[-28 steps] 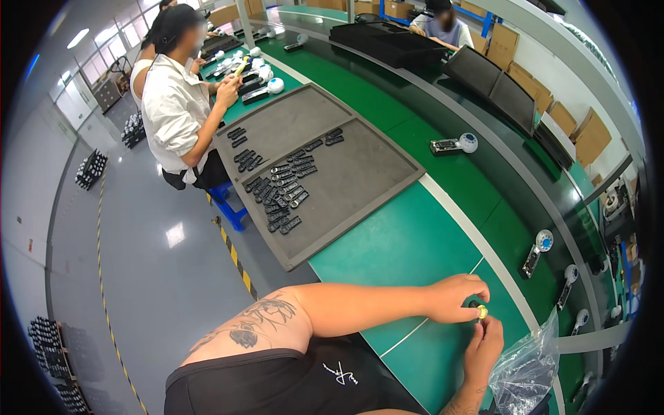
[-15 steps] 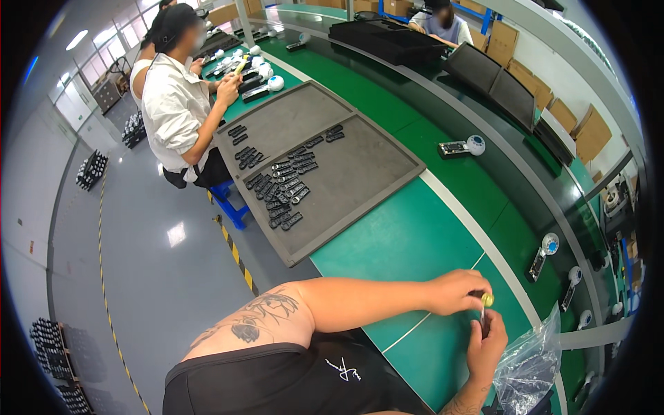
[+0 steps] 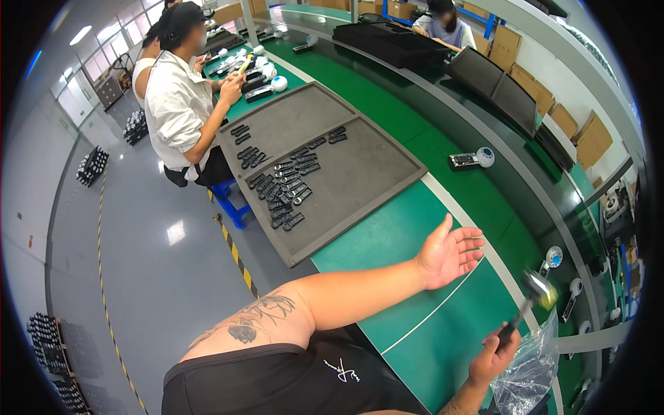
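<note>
My left hand point(image 3: 449, 256) is held out over the green table point(image 3: 387, 221) with its fingers stretched apart and nothing in it. Lower right, my right hand point(image 3: 492, 356) is closed around the dark handle of a small handheld device point(image 3: 531, 299). Its round head, smeared by motion, looks silvery with a yellow-green part and points up toward the conveyor. A clear plastic bag point(image 3: 529, 370) lies right beside my right hand. Several handheld devices with white round heads, one of them near my held device point(image 3: 552, 257), lie on the green belt.
A large grey tray point(image 3: 360, 214) holding several small black parts point(image 3: 290, 185) lies beyond my left arm. A person in a white shirt point(image 3: 181, 104) works at the far left by more devices. Another person point(image 3: 446, 31) sits across the conveyor point(image 3: 443, 142). A grey rail point(image 3: 588, 339) crosses at right.
My hands, earlier close together around a small yellow-topped thing, have parted. The left has opened and moved up and away; the right now holds the device out to the right. Devices on the belt shifted slightly.
</note>
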Action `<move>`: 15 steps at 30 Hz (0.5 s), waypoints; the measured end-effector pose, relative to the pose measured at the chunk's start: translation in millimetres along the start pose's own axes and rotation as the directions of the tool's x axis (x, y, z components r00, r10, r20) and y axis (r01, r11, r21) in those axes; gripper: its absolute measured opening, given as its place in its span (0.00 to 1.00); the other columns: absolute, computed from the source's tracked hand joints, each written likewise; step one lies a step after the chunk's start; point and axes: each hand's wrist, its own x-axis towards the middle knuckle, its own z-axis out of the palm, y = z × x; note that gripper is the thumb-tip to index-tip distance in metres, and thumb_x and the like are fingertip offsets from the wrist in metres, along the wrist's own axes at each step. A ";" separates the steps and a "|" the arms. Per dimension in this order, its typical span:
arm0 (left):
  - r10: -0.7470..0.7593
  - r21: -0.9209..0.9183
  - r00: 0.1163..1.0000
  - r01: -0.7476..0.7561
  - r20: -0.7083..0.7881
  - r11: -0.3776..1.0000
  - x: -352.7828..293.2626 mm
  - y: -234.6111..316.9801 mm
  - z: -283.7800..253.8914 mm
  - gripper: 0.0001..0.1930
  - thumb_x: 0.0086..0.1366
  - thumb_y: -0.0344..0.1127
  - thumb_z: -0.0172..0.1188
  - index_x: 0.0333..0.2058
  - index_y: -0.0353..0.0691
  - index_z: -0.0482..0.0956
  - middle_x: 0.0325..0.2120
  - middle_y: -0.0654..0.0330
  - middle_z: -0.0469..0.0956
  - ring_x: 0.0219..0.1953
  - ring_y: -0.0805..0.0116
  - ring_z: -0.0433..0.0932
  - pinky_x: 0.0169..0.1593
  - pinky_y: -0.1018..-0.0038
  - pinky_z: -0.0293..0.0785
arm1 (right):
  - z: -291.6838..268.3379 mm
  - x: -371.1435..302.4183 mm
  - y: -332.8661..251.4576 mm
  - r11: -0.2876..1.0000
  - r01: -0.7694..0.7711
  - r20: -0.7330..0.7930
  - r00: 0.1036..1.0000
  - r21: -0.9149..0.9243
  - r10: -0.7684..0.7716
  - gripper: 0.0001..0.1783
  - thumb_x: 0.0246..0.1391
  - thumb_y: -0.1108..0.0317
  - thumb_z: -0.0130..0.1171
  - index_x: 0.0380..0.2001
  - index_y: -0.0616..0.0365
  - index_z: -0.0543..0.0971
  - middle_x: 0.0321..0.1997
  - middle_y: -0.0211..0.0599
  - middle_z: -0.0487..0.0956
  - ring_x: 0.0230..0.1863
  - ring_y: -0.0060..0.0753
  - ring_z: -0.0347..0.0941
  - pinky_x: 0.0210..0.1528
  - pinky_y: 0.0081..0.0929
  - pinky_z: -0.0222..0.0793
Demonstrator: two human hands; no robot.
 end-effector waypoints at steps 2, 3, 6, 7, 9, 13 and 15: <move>-0.024 -0.071 0.999 0.025 0.022 0.997 -0.1 0.8 -4.0 0.37 0.76 0.72 0.44 0.56 0.42 0.79 0.48 0.57 0.83 0.46 0.63 0.82 0.49 0.66 0.78 | -0.4 -0.8 -1.7 0.989 0.002 -0.087 0.996 0.145 0.011 0.14 0.62 0.75 0.55 0.49 0.61 0.81 0.36 0.40 0.80 0.36 0.35 0.72 0.41 0.32 0.69; -0.031 -0.090 0.999 0.034 0.043 0.995 0.0 1.1 -6.7 0.37 0.76 0.72 0.45 0.56 0.42 0.79 0.48 0.57 0.83 0.46 0.63 0.82 0.49 0.66 0.78 | 2.2 3.0 -5.6 0.998 0.055 -0.031 0.998 0.008 -0.054 0.14 0.61 0.76 0.56 0.48 0.60 0.82 0.35 0.39 0.79 0.35 0.35 0.72 0.40 0.32 0.68; -0.053 -0.147 0.993 0.068 0.108 0.987 2.8 -1.3 -13.2 0.36 0.75 0.72 0.47 0.55 0.42 0.80 0.48 0.57 0.83 0.45 0.63 0.82 0.48 0.66 0.78 | 7.3 15.2 -14.8 0.895 0.245 0.179 0.965 -0.373 -0.190 0.14 0.58 0.77 0.57 0.46 0.58 0.83 0.33 0.36 0.77 0.34 0.34 0.70 0.39 0.31 0.68; -0.055 -0.149 0.993 0.071 0.105 0.986 1.0 -1.1 -11.6 0.36 0.75 0.72 0.47 0.55 0.42 0.80 0.48 0.57 0.83 0.45 0.63 0.82 0.48 0.66 0.78 | 7.4 14.5 -14.2 0.895 0.241 0.179 0.966 -0.374 -0.186 0.14 0.58 0.77 0.57 0.46 0.58 0.83 0.33 0.36 0.77 0.34 0.34 0.70 0.39 0.31 0.68; -0.063 -0.145 0.989 0.082 0.133 0.986 -0.2 -0.5 -7.8 0.36 0.76 0.72 0.46 0.54 0.42 0.80 0.47 0.57 0.83 0.45 0.63 0.82 0.48 0.66 0.78 | 6.3 13.6 -10.8 0.823 0.220 0.199 0.971 -0.524 -0.132 0.14 0.56 0.78 0.58 0.45 0.58 0.84 0.32 0.35 0.76 0.33 0.33 0.70 0.39 0.31 0.67; -0.072 -0.123 0.988 0.089 0.135 0.988 0.9 0.3 -6.9 0.33 0.77 0.69 0.47 0.53 0.43 0.81 0.46 0.57 0.84 0.44 0.64 0.82 0.47 0.66 0.78 | 1.2 14.8 -2.6 0.735 0.172 0.178 0.981 -0.656 -0.072 0.16 0.52 0.79 0.61 0.45 0.57 0.85 0.32 0.33 0.76 0.34 0.33 0.70 0.39 0.31 0.67; -0.071 -0.082 0.993 0.079 0.098 0.993 2.5 -0.2 -7.7 0.30 0.78 0.66 0.49 0.51 0.43 0.81 0.45 0.57 0.84 0.43 0.66 0.82 0.46 0.67 0.78 | -2.5 16.6 0.1 0.750 0.127 0.103 0.992 -0.649 -0.078 0.19 0.49 0.80 0.62 0.46 0.55 0.85 0.34 0.33 0.76 0.35 0.33 0.70 0.40 0.31 0.67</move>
